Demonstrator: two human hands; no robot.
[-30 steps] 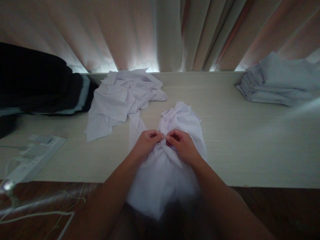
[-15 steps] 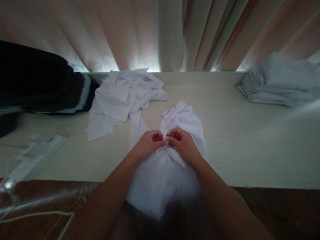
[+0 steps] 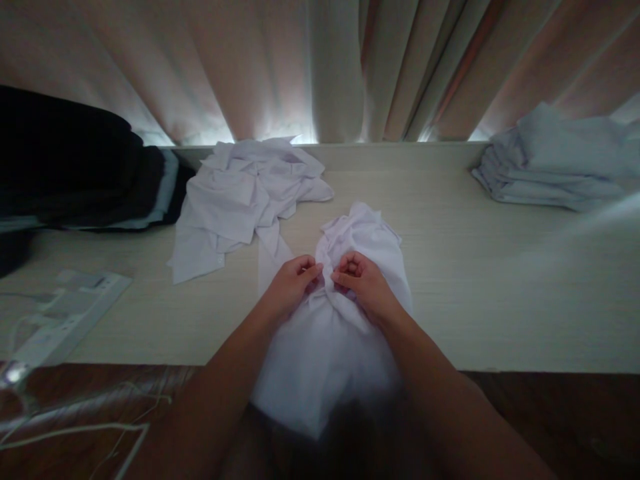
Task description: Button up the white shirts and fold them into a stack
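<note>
In the head view, a crumpled white garment (image 3: 327, 360) lies at the near middle of the desk (image 3: 480, 280), its near end hanging over the near edge. The left hand (image 3: 296, 279) has its grip closed, thumb to finger, on the left side of the garment's gathered fold; the right hand (image 3: 361, 280) pinches the same fold just beside it. Farther left lies a loose white cloth heap (image 3: 250, 193), next to a dark folded stack (image 3: 75, 160). A power strip (image 3: 83, 310) sits near left, a pale folded stack (image 3: 560, 160) far right.
</note>
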